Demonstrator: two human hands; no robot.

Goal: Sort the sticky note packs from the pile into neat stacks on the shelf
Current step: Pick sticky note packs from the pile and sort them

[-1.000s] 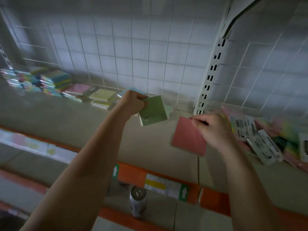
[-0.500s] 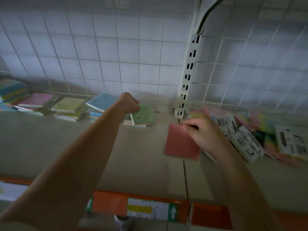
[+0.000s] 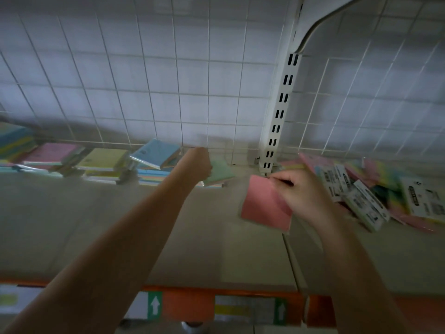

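Single head view looks forward and down, close over the shelf [image 3: 216, 249].

shelf [image 3: 108, 225] beige | stacks [image 3: 103, 162] back left | pile [image 3: 375, 189] right

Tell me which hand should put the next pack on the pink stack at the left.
Right, probably. The right hand already pinches a pink pack, while the left hand is at the green pack on the green stack. The pink stack lies far left, so the reach is long.
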